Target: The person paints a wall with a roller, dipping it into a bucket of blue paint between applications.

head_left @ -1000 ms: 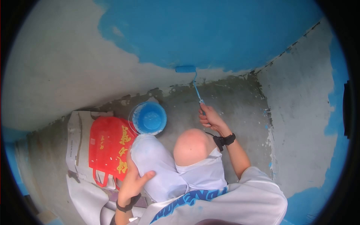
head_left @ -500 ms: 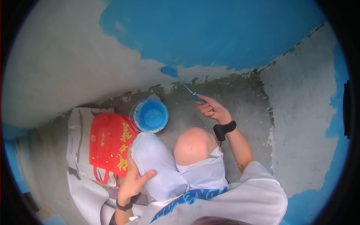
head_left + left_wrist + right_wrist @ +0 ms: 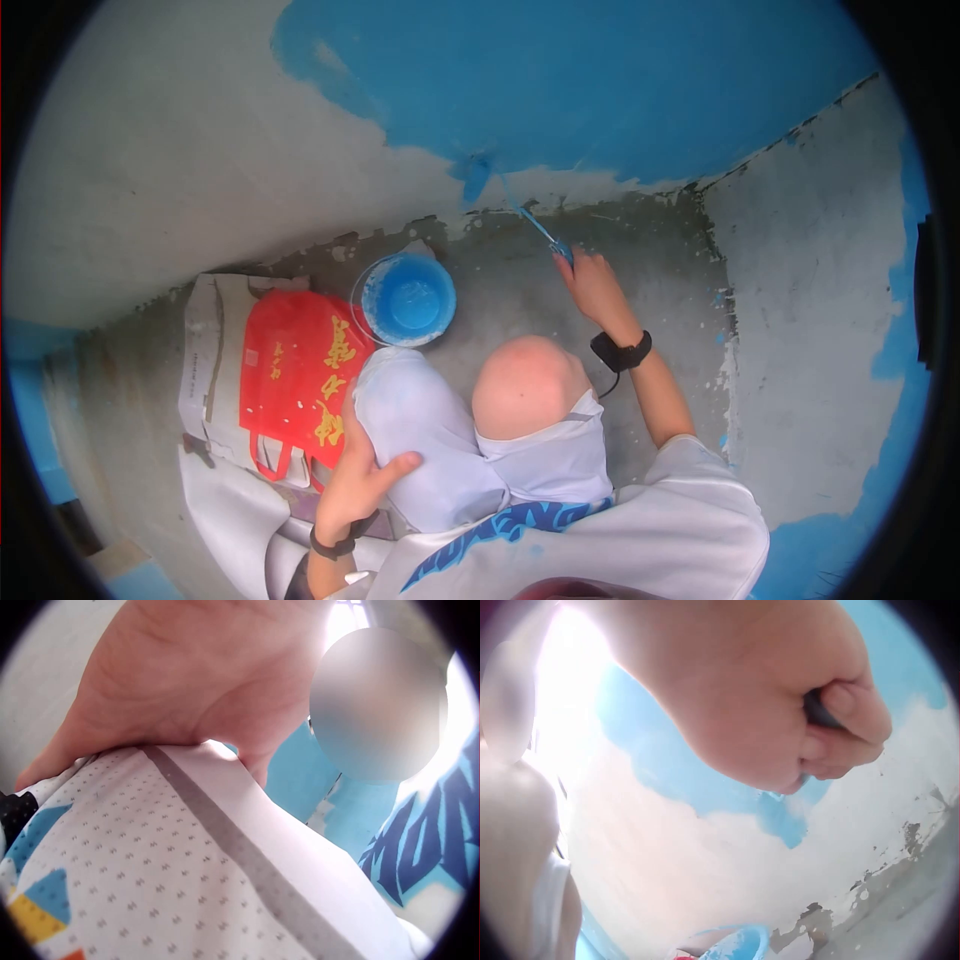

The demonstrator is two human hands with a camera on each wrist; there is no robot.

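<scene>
In the head view my right hand grips the blue handle of a small paint roller, arm stretched forward. The roller's blurred blue head is against the wall, at the lower edge of the blue paint. From the right wrist view, curled fingers wrap the dark part of the handle, and the roller head is hidden. My left hand rests on the left thigh, over the white shorts, thumb spread apart; the left wrist view shows its palm side on the patterned fabric.
A blue paint bucket with a wire handle stands on the concrete floor by the left knee. Left of it lie a red bag and flattened cardboard. Bare grey wall rises at right, partly blue.
The roller head first swung left along the paint's lower edge, then turned more upright and shifted slightly right. My right hand moved right and turned over. The left hand stayed on the thigh.
</scene>
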